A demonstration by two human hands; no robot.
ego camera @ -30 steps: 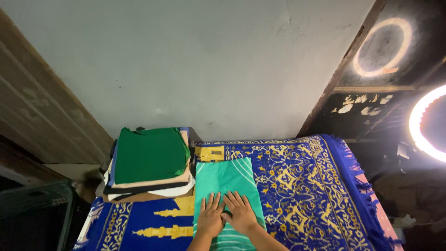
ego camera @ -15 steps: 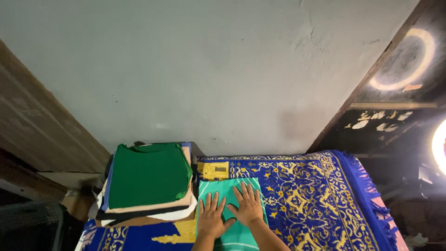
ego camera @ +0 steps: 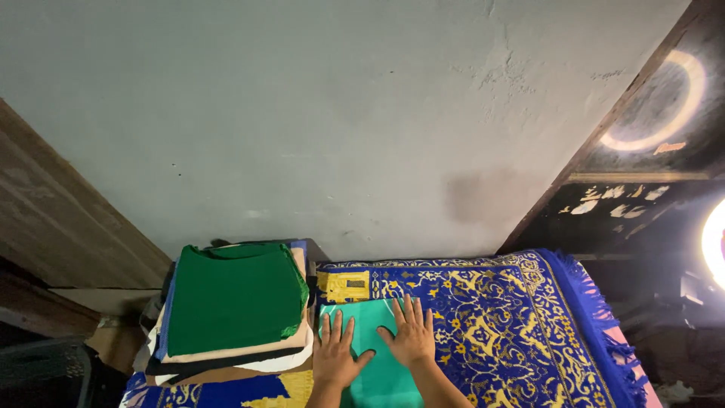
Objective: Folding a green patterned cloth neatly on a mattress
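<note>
Head view: your left hand [ego camera: 334,355] and right hand [ego camera: 411,338] press flat, fingers spread, gripping nothing, on the teal folded cloth [ego camera: 371,351]. It is smooth, its long axis running away from you, lying on the blue patterned rug [ego camera: 491,317] beside the stack of folded clothes [ego camera: 234,302].

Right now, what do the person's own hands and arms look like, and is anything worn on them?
Both hands are bare: the left hand and the right hand show no gloves, and no rings can be made out. The forearms entering from the bottom edge are bare too, with no sleeve, watch or bracelet in view.
</note>
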